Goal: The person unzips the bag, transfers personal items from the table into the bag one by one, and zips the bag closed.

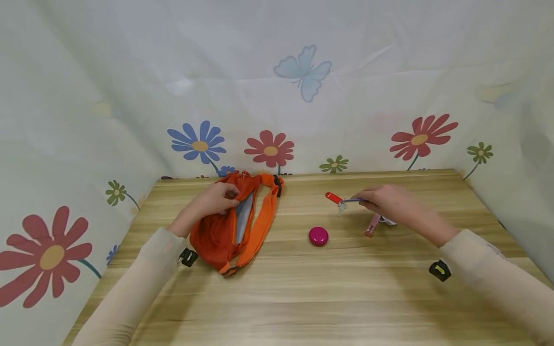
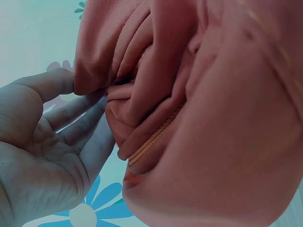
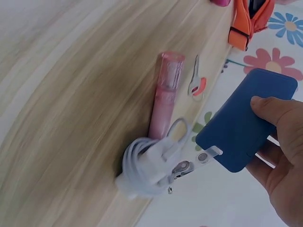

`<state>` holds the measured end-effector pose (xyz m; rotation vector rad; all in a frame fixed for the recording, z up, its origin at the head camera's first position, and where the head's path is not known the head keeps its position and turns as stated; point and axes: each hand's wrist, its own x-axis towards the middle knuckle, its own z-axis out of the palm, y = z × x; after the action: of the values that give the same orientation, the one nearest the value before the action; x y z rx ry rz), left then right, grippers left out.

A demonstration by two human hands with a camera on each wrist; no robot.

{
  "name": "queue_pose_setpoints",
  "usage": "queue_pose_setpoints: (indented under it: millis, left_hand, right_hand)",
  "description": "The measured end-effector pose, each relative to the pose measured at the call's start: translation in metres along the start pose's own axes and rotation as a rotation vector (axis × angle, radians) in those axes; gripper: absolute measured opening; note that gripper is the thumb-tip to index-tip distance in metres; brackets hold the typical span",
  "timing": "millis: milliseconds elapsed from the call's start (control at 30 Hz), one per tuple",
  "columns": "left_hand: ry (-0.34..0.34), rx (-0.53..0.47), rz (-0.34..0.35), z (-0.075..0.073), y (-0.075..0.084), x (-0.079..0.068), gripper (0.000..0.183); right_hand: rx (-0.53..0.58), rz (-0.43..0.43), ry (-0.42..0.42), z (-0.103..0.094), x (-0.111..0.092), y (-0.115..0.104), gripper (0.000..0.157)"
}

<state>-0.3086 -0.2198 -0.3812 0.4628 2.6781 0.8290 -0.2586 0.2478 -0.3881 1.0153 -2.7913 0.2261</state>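
An orange waist bag lies at the left of the table with its zipped opening spread and grey lining showing. My left hand pinches the cloth at the opening's edge; the left wrist view shows thumb and fingers on the folded fabric. On the right, my right hand holds a blue card holder above the table, thumb on its face. A clear strap with a badge clip hangs from the holder. Under that hand lie a pink lip gloss tube and a white charger with coiled cable.
A key with a red tag lies beyond the lip gloss. Between the bag and my right hand sits a round magenta case. The bag's orange strap curves along its right side. A flower-printed curtain surrounds the wooden table.
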Motion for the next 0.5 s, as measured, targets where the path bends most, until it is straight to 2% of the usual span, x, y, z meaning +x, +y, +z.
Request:
queue_pose_setpoints:
  millis: [333, 500]
  left_hand:
    - [0.008, -0.002, -0.013, 0.000, 0.001, 0.001, 0.031]
    - [-0.001, -0.004, -0.024, 0.000, 0.001, 0.000, 0.031]
  right_hand:
    - [0.062, -0.025, 0.089, -0.005, 0.020, -0.017, 0.018]
    - [0.115, -0.028, 0.095, -0.005, 0.028, -0.026, 0.016]
